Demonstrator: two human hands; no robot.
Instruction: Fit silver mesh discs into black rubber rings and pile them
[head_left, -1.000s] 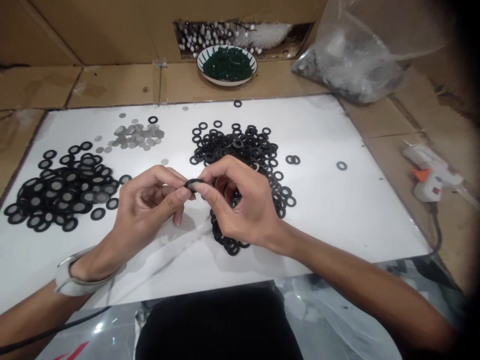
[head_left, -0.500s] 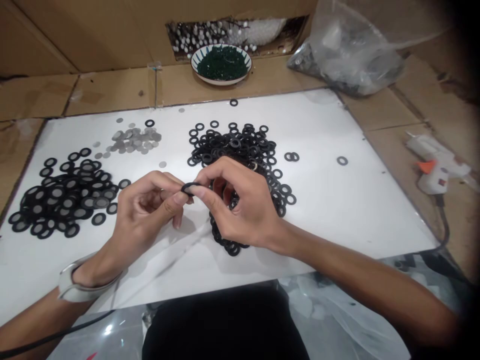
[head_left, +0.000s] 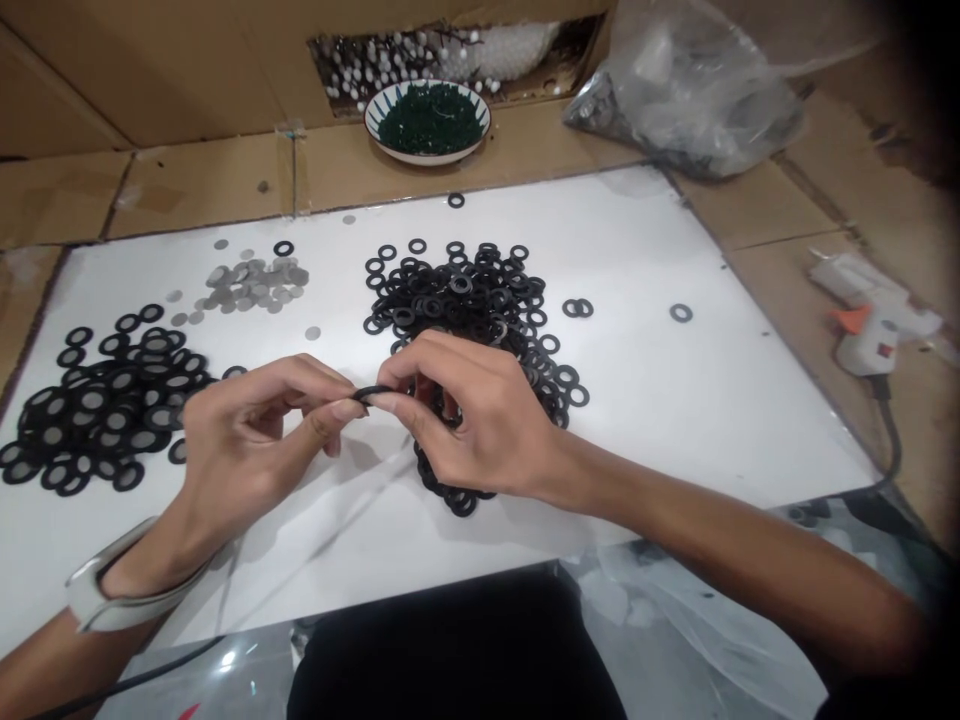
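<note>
Black, rubbery-looking ring (head_left: 367,393), edges pinched by left hand (head_left: 244,440) and right hand (head_left: 484,415); light, even pressure should avoid warping.

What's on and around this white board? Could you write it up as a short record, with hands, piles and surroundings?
Left hand: pinching a ring, seen nearly edge-on
Right hand: pinching the same ring's other side
Left pile: black rings, many with gray centers
Middle pile: black open rings, partly behind right hand
Discs: gray, loose, far left
Plate: green bits, beyond board
Bag: clear, far right
Glue gun: right, off board
</note>
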